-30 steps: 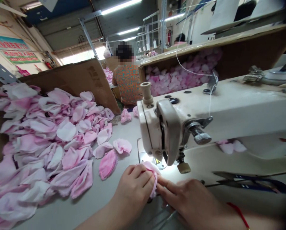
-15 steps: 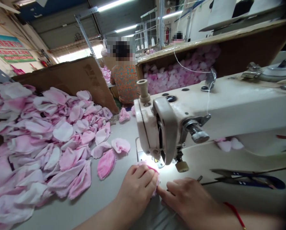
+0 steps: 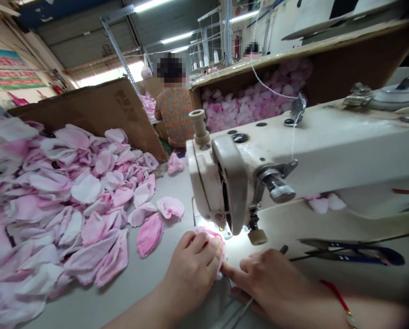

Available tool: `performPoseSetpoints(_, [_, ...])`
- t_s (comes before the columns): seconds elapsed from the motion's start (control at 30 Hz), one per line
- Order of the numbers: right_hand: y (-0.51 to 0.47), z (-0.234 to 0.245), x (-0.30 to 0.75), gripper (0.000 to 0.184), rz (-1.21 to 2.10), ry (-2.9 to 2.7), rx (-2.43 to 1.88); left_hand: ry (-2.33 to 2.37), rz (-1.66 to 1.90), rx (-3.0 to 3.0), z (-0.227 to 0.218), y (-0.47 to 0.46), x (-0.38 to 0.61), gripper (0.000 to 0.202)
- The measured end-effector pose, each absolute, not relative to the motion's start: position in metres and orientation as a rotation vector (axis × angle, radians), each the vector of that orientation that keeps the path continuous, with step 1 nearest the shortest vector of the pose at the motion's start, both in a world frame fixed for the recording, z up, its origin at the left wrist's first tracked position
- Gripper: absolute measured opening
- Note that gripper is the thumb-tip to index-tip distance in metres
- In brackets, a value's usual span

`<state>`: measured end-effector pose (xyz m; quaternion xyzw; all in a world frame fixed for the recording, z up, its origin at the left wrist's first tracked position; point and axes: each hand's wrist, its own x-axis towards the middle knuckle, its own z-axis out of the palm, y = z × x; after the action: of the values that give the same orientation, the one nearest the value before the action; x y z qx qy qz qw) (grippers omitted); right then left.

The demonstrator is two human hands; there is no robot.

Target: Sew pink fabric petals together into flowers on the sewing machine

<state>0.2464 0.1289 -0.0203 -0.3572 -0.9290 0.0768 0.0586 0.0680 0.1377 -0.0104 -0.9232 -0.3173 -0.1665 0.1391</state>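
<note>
While a pink fabric piece (image 3: 209, 235) lies gathered just in front of the needle, lamp light falls across it.

At far left, a heap of pink-and-white fabric pieces (image 3: 53, 201) spreads over the pale work table (image 3: 104, 301), with a few loose ones nearer the hands. The left hand (image 3: 190, 269) curls over the gathered piece, its fingers pressing and holding it against the table. Beneath the cream sewing machine (image 3: 231, 183), the piece looks light, limp and fray-edged, so it seems best held flat by its rim. The right hand (image 3: 273, 283) is loosely open, its forefinger touching the piece's edge. Further right, blue-handled thread snips (image 3: 351, 253) lie on the table.
</note>
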Motion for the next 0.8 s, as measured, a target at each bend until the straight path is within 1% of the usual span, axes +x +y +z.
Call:
performPoseSetpoints(0.23, [0.1281, -0.0113, 0.2425, 0.029, 0.31, -2.879, -1.136, -0.912, -0.504, -2.664, -0.0136, 0.1358, 0.0693, 0.03])
performPoseSetpoints(0.4, [0.1262, -0.0126, 0.2439, 0.026, 0.338, -2.846, -1.131, -0.928, -0.462, -2.666, -0.0145, 0.136, 0.0708, 0.03])
performPoseSetpoints(0.63, [0.1262, -0.0149, 0.2436, 0.029, 0.412, -2.874, -1.128, -0.929, -0.474, -2.618, -0.0166, 0.1351, 0.0699, 0.03])
performPoseSetpoints(0.73, [0.1266, -0.0173, 0.245, 0.029, 0.401, -2.872, -1.111, -0.939, -0.453, -2.618, -0.0156, 0.1353, 0.071, 0.033])
performPoseSetpoints(0.8, [0.1264, -0.0173, 0.2467, 0.032, 0.374, -2.844, -1.081, -0.947, -0.445, -2.633, -0.0142, 0.1355, 0.0718, 0.034])
